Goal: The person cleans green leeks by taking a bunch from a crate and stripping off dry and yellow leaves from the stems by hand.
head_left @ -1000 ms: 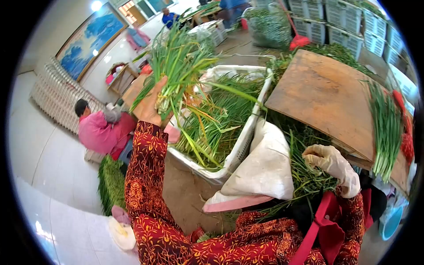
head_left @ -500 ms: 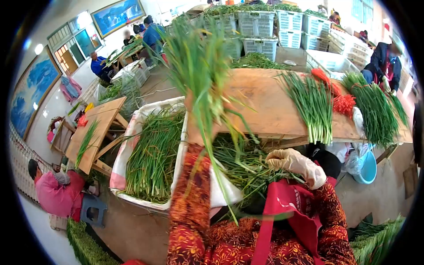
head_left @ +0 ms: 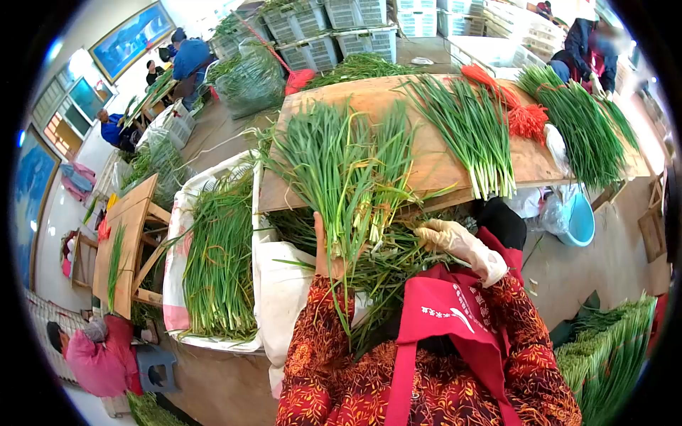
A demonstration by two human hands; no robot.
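We look down at our bare left hand (head_left: 329,267), which grips a loose bunch of green stalks (head_left: 328,160) by the pale ends, leaves fanned across the near edge of a wooden board (head_left: 440,169). Our gloved right hand (head_left: 465,247) is loosely curled beside the bunch; we cannot tell whether it holds anything. A neater bundle (head_left: 477,145) lies farther right on the board, near red ties (head_left: 527,124). Left of us stands a white crate (head_left: 257,298) of stalks.

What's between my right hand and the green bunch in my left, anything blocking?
Nothing visible: the gloved right hand sits just right of the green bunch, which the left hand grips near its stalk ends. Loose leaves appear to lie below both.
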